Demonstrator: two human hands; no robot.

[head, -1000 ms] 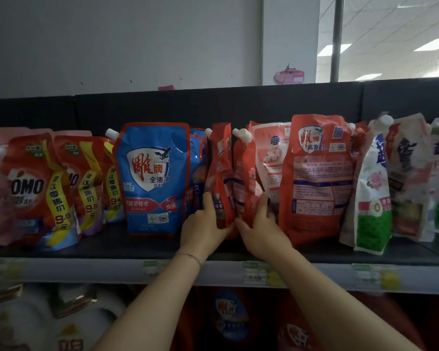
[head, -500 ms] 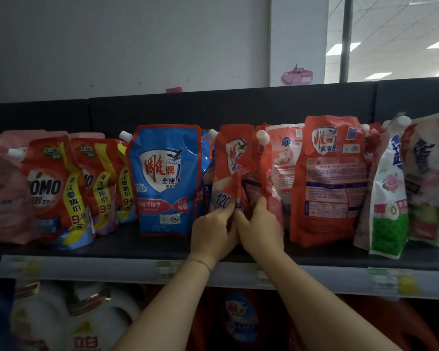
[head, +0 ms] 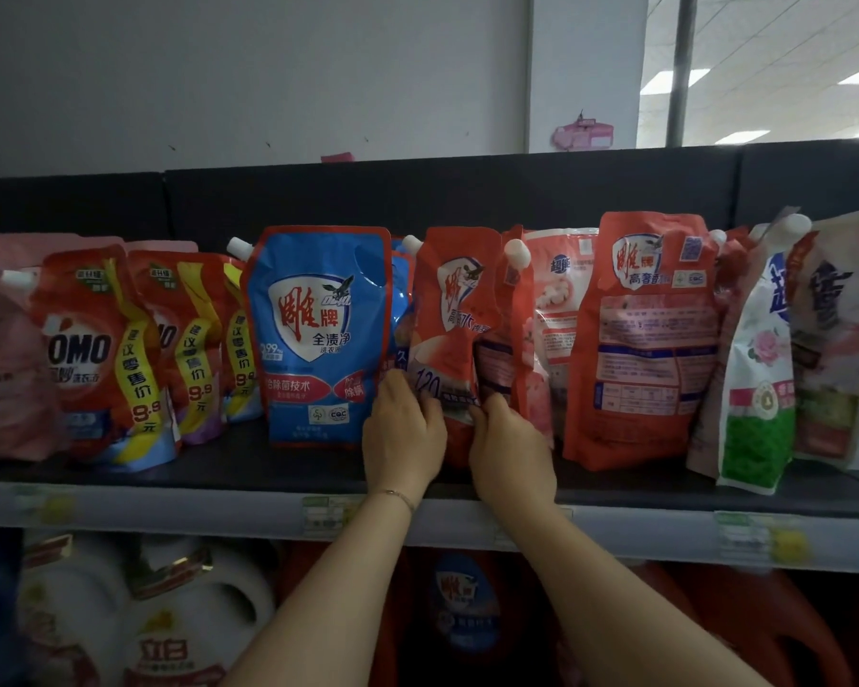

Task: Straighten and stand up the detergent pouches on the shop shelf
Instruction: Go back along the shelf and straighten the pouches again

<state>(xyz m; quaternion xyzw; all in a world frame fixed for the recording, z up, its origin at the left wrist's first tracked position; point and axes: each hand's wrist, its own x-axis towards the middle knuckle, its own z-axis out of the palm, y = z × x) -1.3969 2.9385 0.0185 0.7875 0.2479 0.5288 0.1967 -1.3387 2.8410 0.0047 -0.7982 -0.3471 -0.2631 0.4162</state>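
Observation:
A row of detergent pouches stands on the dark shop shelf (head: pixel 249 463). At the middle, a red pouch (head: pixel 450 309) with a white cap faces front, upright. My left hand (head: pixel 400 428) grips its lower left edge. My right hand (head: pixel 509 443) grips its lower right edge, beside a second red pouch (head: pixel 509 334) turned sideways. Left of them stands a blue pouch (head: pixel 318 334). To the right a red pouch (head: pixel 645 339) shows its back label.
Red OMO pouches (head: pixel 95 359) and pink ones fill the left end. White and green pouches (head: pixel 755 384) lean at the right end. Price labels (head: pixel 328 513) line the shelf edge. Big white and red jugs (head: pixel 169 632) stand on the shelf below.
The middle red pouch has been turned from side-on to face front. Both hands shifted from between the pouches to its lower edges. The camera moved closer.

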